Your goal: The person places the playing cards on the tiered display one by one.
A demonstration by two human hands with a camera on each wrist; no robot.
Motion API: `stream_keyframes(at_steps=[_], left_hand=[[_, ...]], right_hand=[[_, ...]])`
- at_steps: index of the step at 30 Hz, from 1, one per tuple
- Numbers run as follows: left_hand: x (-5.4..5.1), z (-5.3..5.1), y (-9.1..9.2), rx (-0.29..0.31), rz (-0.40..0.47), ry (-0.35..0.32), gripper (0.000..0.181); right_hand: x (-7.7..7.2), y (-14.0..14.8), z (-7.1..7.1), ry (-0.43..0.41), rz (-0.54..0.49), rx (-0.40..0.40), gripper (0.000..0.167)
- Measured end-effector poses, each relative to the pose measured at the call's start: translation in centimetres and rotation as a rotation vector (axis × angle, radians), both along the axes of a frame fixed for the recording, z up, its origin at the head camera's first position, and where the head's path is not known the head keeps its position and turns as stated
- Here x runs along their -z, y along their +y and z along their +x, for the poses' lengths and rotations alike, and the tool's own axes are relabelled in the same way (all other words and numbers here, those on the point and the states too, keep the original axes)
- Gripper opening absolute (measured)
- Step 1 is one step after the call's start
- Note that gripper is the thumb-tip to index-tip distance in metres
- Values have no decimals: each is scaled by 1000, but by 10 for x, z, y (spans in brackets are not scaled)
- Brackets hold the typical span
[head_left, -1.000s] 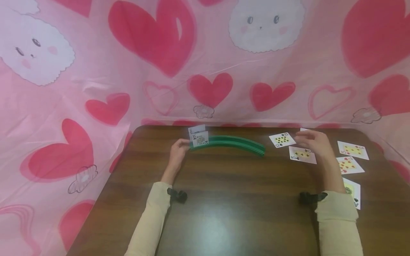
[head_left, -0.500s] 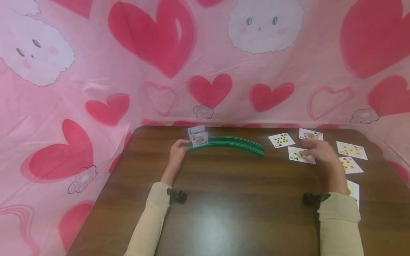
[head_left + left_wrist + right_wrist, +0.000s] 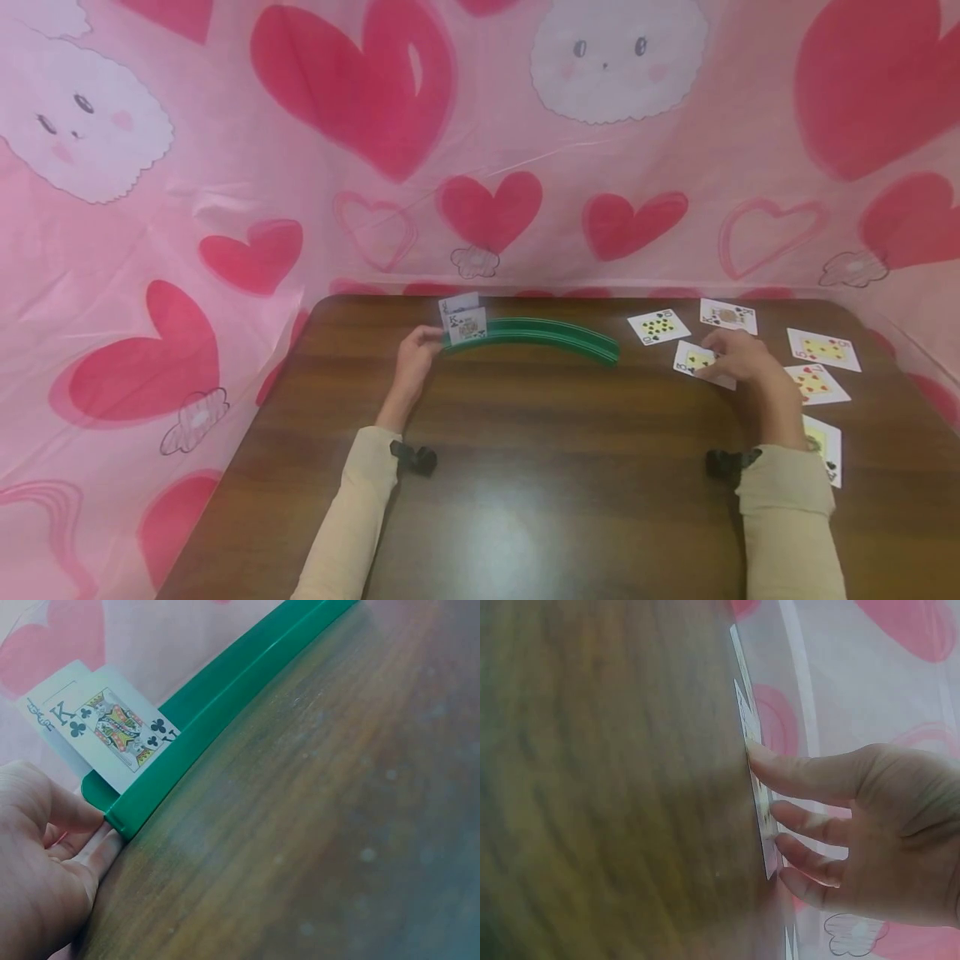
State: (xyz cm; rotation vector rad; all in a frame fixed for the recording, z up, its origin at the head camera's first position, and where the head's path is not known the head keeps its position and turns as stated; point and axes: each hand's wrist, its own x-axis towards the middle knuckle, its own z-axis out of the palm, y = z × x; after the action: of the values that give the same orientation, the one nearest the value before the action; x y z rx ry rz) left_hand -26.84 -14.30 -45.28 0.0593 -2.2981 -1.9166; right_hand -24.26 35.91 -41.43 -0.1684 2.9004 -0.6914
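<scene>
My left hand (image 3: 414,360) pinches the left end of a curved green card holder (image 3: 551,333) between thumb and fingers. A king of clubs (image 3: 120,727) stands upright in the holder, and a second card (image 3: 52,712) behind it is mostly covered. At the right, my right hand (image 3: 753,367) is over a three of clubs (image 3: 692,357) lying face up, its thumb touching the card. The fingers (image 3: 810,859) are spread and lightly bent along the card's far side; whether they touch it I cannot tell.
Other face-up cards lie around my right hand: a ten (image 3: 658,327), a king (image 3: 729,317), a five of diamonds (image 3: 823,350), a seven (image 3: 821,385), and a black-suit card (image 3: 828,454) partly under the right forearm. The pink heart-print cloth (image 3: 525,225) rises behind the brown table (image 3: 525,467).
My right hand has drawn back from the king at the rear to the three of clubs, which has turned slightly. The left hand and holder stay put.
</scene>
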Motion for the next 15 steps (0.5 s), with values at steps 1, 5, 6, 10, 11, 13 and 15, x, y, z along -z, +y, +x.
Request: stream_keyframes(at_steps=[1, 5, 6, 10, 11, 13, 15], left_hand=[[0, 0, 0, -1, 1, 0, 16], [-1, -1, 0, -4, 3, 1, 16], [-1, -1, 0, -2, 4, 1, 17], [-1, -1, 0, -8, 5, -14, 17], [-1, -1, 1, -7, 5, -19, 17], [0, -2, 1, -10, 3, -29, 17], [0, -2, 1, -10, -2, -34, 18]], right_hand=[[0, 0, -1, -3, 12, 8, 59], [-2, 1, -2, 0, 54, 25, 62], [-2, 2, -3, 6, 58, 27, 62], [0, 4, -2, 14, 54, 55, 58], [0, 4, -2, 3, 47, 73, 56], [1, 6, -1, -15, 34, 110, 49], [1, 9, 1, -32, 22, 149, 43]])
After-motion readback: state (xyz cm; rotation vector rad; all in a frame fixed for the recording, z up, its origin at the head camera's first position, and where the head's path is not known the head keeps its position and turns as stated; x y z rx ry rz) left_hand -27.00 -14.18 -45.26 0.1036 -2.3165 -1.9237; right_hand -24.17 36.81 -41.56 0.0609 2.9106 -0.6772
